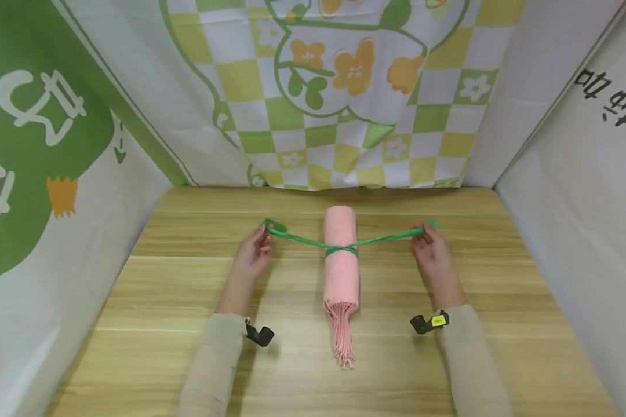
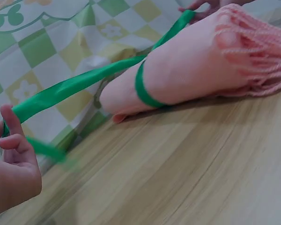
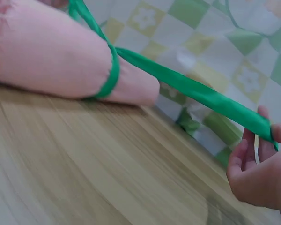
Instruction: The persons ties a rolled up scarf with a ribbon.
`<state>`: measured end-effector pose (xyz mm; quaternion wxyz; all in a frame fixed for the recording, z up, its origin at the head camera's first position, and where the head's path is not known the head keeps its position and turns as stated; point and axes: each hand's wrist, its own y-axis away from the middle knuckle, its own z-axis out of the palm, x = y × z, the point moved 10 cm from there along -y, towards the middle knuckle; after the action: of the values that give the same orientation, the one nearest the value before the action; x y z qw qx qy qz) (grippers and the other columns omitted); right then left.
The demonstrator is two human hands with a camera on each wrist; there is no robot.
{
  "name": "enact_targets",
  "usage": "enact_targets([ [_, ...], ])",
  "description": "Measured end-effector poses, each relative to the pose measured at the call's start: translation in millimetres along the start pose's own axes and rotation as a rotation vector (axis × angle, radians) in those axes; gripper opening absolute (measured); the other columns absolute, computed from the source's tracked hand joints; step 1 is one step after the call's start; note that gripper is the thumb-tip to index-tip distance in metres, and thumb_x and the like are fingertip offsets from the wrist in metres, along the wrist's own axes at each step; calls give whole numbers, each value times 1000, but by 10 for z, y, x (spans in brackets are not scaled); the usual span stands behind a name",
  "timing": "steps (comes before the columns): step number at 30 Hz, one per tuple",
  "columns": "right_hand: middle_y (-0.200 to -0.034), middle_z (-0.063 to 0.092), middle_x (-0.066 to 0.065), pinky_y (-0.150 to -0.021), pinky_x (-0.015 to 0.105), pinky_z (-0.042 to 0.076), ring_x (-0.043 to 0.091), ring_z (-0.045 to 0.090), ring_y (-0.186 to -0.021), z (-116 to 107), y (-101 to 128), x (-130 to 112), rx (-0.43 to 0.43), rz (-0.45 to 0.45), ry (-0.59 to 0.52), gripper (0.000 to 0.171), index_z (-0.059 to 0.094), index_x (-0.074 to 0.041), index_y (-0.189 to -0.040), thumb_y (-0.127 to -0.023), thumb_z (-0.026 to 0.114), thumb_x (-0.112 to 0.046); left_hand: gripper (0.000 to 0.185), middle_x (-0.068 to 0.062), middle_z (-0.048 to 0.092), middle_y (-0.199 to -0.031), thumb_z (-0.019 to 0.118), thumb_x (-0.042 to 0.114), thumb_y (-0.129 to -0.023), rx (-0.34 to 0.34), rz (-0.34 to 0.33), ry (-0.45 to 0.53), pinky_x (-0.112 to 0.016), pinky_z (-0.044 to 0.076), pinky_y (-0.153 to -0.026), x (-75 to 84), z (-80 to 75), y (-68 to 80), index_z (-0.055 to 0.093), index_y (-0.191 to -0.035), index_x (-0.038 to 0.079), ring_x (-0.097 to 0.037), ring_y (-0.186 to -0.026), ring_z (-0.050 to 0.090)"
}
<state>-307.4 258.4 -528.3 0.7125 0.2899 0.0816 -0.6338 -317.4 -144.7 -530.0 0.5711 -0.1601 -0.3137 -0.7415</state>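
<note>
A rolled pink scarf (image 1: 341,278) with a twisted fringe (image 1: 342,336) lies lengthwise on the table, fringe toward me. Around its middle runs a green ribbon (image 1: 388,238), crossed on top, its two ends drawn out sideways. My left hand (image 1: 251,252) pinches one end between thumb and fingers, and a loose tail hangs past it in the left wrist view. The other end is pinched by my right hand (image 1: 433,249), out to the right of the roll. Both stretches of ribbon look taut and raised off the table. The scarf's underside is hidden.
The wooden table (image 1: 162,289) extends around the scarf. Behind its far edge hangs a checked, flowered cloth (image 1: 344,145). Printed white panels stand to the left and right (image 1: 568,191). A small black camera sits on each wrist, the left wrist camera (image 1: 259,334) included.
</note>
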Motion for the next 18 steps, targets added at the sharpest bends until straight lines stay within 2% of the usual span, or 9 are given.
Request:
enact_targets([
  [4,-83,75,3,-71,19,51,11,63,-74,-152,22,-165,109,-44,140,15,63,-9,-93,-103,52,-12,26,3,68,-68,52,14,-104,107,20,-69,-8,39,-48,231,-229,62,73,-89,10,-4,-61,61],
  [7,-77,75,1,-63,16,54,7,65,-63,-279,53,-279,231,-82,317,15,66,-10,-90,-101,57,-11,19,3,68,-67,56,13,-102,221,32,-211,-11,40,-51,412,-431,142,68,-87,11,-5,-64,64],
  [11,-66,71,-3,-52,15,52,4,65,-55,-392,81,-438,363,-125,618,7,65,-10,-92,-98,63,-12,8,5,69,-67,59,14,-100,360,32,-428,-14,41,-54,620,-639,265,56,-94,11,-4,-65,66],
  [15,-65,68,-4,-54,17,54,4,64,-54,-413,54,-543,383,-187,798,3,63,-5,-96,-96,65,-8,9,6,71,-69,60,14,-100,424,54,-592,-15,42,-56,788,-781,328,54,-106,11,-5,-65,67],
  [18,-65,67,-6,-56,18,56,3,62,-55,-419,36,-590,372,-223,954,5,63,-2,-97,-95,65,-6,14,7,71,-70,60,15,-100,433,86,-710,-16,45,-58,880,-868,323,56,-112,7,-5,-66,67],
])
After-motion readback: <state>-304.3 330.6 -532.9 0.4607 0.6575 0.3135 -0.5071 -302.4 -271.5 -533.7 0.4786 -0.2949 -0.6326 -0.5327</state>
